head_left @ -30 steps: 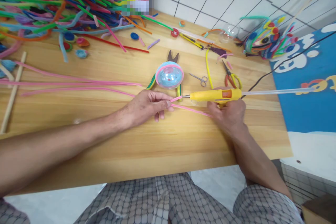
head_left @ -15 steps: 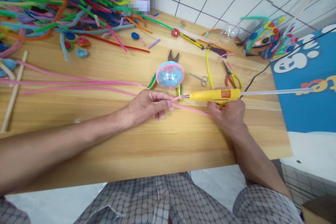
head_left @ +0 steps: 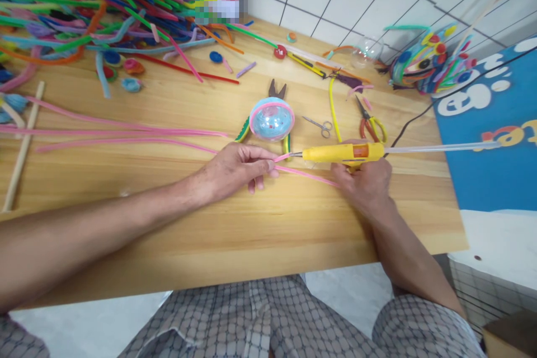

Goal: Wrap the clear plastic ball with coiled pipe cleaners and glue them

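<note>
Between the thumb and fingers of my left hand (head_left: pixel 241 168) is a pink pipe cleaner (head_left: pixel 308 175); a short pink end points right and a longer length runs down to the right. My right hand (head_left: pixel 364 184) is wrapped round the handle of a yellow hot glue gun (head_left: pixel 335 152), with a clear glue stick (head_left: pixel 440 146) sticking out of its back. The metal nozzle meets the short pink end, or nearly so. Just beyond my left hand, a clear dome with a light blue and pink rim (head_left: pixel 272 118) rests over green-handled pliers (head_left: pixel 277 89).
Loose pink pipe cleaners (head_left: pixel 126 126) lie at left beside a wooden stick (head_left: pixel 25 145). A heap of coloured pipe cleaners (head_left: pixel 104 0) fills the back left. Small scissors (head_left: pixel 321 126), orange-and-yellow cutters (head_left: pixel 371 123) and a black cable (head_left: pixel 413 117) are at right.
</note>
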`<action>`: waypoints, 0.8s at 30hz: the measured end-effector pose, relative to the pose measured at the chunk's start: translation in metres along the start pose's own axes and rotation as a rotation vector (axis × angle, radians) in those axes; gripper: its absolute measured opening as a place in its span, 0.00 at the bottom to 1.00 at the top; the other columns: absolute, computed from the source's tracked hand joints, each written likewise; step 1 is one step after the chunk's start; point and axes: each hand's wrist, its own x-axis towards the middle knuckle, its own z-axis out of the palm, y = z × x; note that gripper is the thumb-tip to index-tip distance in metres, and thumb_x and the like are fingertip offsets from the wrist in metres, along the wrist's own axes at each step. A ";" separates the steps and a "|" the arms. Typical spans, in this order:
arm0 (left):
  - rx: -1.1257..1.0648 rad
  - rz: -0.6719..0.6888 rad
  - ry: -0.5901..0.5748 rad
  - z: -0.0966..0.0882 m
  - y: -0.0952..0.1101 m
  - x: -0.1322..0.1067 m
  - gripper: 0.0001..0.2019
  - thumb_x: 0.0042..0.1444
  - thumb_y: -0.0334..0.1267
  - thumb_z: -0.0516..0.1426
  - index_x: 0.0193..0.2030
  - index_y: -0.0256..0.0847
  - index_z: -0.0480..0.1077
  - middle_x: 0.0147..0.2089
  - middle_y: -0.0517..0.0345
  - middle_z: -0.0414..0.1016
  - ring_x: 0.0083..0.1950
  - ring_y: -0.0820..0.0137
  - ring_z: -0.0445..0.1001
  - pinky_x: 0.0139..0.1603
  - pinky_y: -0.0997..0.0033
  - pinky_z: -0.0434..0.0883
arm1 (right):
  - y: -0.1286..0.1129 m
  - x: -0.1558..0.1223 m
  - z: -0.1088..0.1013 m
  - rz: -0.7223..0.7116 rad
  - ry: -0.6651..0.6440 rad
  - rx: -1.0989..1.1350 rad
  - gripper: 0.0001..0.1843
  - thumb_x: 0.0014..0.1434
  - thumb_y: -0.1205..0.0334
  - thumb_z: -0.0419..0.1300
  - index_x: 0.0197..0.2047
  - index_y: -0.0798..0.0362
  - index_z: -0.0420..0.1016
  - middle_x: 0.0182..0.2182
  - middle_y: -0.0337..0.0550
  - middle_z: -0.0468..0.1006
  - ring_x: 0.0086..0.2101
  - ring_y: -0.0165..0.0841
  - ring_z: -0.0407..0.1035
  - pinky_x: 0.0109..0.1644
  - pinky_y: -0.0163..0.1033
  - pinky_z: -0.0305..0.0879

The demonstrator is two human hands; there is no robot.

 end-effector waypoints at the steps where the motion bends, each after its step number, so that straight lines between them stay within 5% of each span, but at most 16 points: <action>1: -0.001 -0.002 0.003 0.000 0.000 0.000 0.16 0.60 0.41 0.65 0.51 0.35 0.84 0.41 0.51 0.86 0.27 0.76 0.74 0.26 0.77 0.74 | -0.001 0.000 0.000 0.002 -0.006 -0.001 0.05 0.56 0.58 0.58 0.35 0.45 0.75 0.31 0.47 0.84 0.38 0.49 0.82 0.41 0.51 0.77; 24: -0.011 0.024 0.001 0.001 0.001 -0.001 0.15 0.61 0.41 0.65 0.51 0.35 0.84 0.41 0.51 0.87 0.27 0.76 0.75 0.26 0.77 0.74 | -0.001 -0.003 0.001 0.020 0.069 0.003 0.06 0.57 0.58 0.58 0.36 0.46 0.75 0.29 0.46 0.82 0.33 0.47 0.81 0.40 0.50 0.78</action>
